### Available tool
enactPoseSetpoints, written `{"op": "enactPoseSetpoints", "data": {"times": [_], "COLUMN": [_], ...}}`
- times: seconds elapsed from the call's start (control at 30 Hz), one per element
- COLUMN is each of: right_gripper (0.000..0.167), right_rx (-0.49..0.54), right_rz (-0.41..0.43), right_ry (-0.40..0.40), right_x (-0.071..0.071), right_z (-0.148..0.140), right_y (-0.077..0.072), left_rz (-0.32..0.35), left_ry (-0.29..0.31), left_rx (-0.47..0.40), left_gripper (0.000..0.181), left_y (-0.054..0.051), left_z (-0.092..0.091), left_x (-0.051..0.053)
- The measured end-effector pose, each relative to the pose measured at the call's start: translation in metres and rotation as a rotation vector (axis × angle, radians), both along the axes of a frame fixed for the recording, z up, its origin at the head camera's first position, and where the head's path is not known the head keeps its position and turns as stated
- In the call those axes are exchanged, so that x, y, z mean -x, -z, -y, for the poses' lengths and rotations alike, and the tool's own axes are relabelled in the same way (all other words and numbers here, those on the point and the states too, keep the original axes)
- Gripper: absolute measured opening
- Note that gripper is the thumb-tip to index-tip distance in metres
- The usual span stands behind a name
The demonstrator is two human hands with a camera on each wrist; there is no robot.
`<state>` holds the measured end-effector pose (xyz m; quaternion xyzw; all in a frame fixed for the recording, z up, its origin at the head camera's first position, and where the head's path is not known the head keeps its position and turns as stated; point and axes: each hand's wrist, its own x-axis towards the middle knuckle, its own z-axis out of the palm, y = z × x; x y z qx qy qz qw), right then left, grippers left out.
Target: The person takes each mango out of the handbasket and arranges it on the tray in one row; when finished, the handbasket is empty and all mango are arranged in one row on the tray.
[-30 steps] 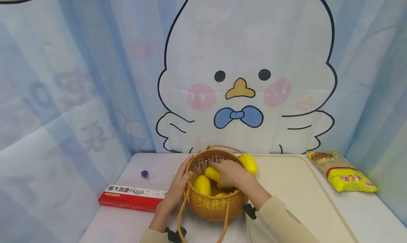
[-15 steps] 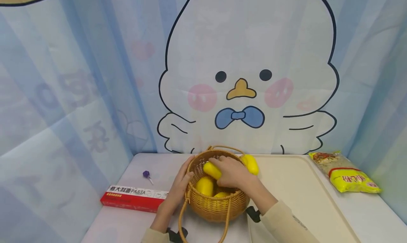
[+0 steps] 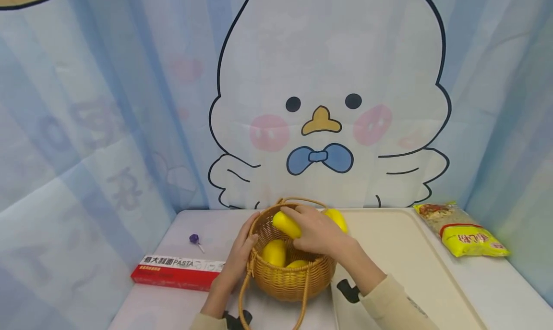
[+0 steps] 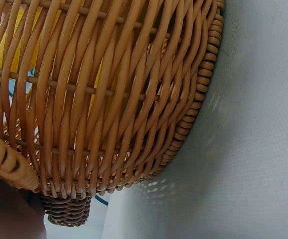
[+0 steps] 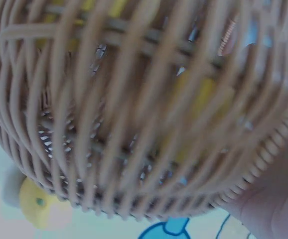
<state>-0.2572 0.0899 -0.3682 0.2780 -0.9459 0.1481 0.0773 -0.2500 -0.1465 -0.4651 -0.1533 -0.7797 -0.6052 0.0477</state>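
Observation:
A round wicker basket (image 3: 290,283) stands on the table, its handles hanging toward the front and back. My left hand (image 3: 238,254) grips its left rim, thumb at the edge. At the basket's mouth my right hand (image 3: 318,231) holds a yellow fruit-like object (image 3: 287,225). Two more yellow pieces lie inside, one at the left (image 3: 274,253) and one lower (image 3: 298,263). Another yellow object (image 3: 336,219) sits outside, behind the right rim. In the left wrist view the basket's woven side (image 4: 109,89) fills much of the picture; the right wrist view shows the weave (image 5: 134,109) blurred.
A red and white pasta box (image 3: 178,272) lies at the left, with a purple lollipop (image 3: 194,239) behind it. Right of the basket is a beige tray (image 3: 395,253). A yellow bag of noodles (image 3: 464,231) lies at the far right. A printed curtain hangs behind.
My right hand has risen with the yellow object from inside the basket to its rim. My left hand keeps its grip on the basket.

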Motion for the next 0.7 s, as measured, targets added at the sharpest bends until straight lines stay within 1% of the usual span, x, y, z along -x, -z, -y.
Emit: {"op": "enactPoseSetpoints", "data": {"times": [0.07,0.2,0.27,0.43,0.57,0.7], "right_gripper": [0.081,0.081,0.080,0.078,0.077,0.077], "right_rx": [0.009,0.020,0.025,0.033,0.030,0.039], "right_rz": [-0.024,-0.112,-0.136,-0.111,-0.106,-0.117], "right_ry": [-0.013,-0.051,-0.052,-0.006,0.017,0.037], "right_x": [-0.002,-0.004,-0.003,-0.004,-0.003,-0.001], "right_z": [-0.002,-0.006,-0.009,-0.017,-0.025,-0.034], "right_y": [-0.005,-0.013,-0.016,-0.024,-0.026,-0.027], "left_rz": [0.006,0.012,0.013,0.032,0.018,0.004], "left_ry": [-0.007,-0.016,-0.015,-0.012,-0.011,-0.014], "left_rx": [-0.001,-0.008,-0.011,-0.011,-0.019,-0.022], "left_gripper": [0.052,0.051,0.051,0.051,0.052,0.053], "left_y": [0.000,0.001,0.001,0.000,-0.001,0.001], "left_z": [0.000,0.000,0.000,0.000,0.000,-0.001], "left_x": [0.000,0.000,0.000,0.000,0.000,0.002]}}
